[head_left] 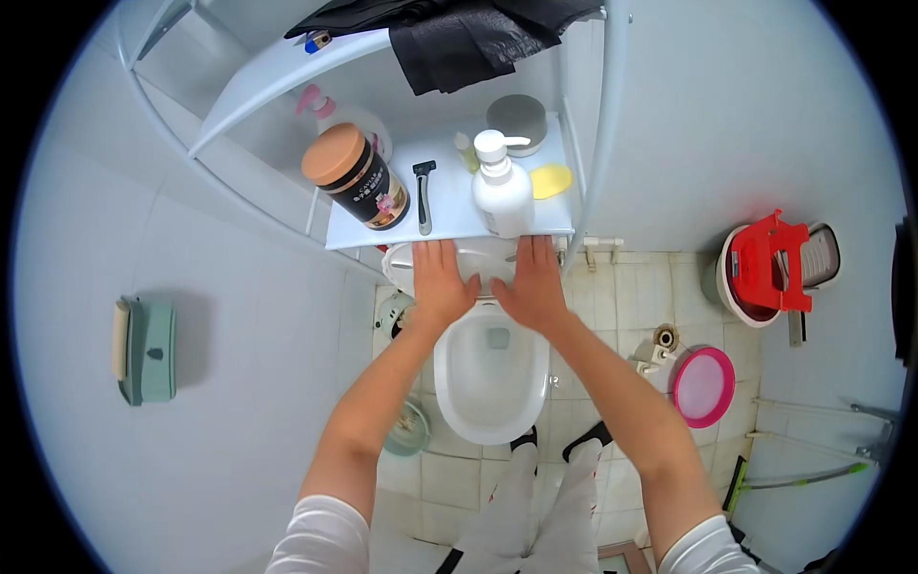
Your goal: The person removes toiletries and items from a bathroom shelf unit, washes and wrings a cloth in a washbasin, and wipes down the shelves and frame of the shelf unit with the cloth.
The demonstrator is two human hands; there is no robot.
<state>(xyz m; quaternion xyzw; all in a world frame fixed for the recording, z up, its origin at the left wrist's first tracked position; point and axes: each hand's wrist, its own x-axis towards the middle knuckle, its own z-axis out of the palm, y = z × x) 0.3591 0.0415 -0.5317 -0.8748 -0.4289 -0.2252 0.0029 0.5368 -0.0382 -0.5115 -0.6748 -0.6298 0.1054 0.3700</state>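
Note:
My left hand (443, 285) and my right hand (529, 287) reach forward side by side, palms down, fingers stretched out and thumbs pointing toward each other. Both are over the white toilet tank (486, 256), with the fingertips at the front edge of a white shelf (449, 215). Whether they press on the tank or the shelf edge, I cannot tell. Below them is the toilet bowl (492, 378), its inside showing. On the shelf stand a black jar with an orange lid (359, 177), a razor (424, 199) and a white pump bottle (503, 191).
A yellow oval piece (552, 181) and a round grey tin (517, 121) sit farther back. Black plastic bags (469, 43) hang from the upper shelf. Rightward are a red folding stool (771, 263) on a bucket and a pink basin (704, 386). A green wall box (148, 350) is at left.

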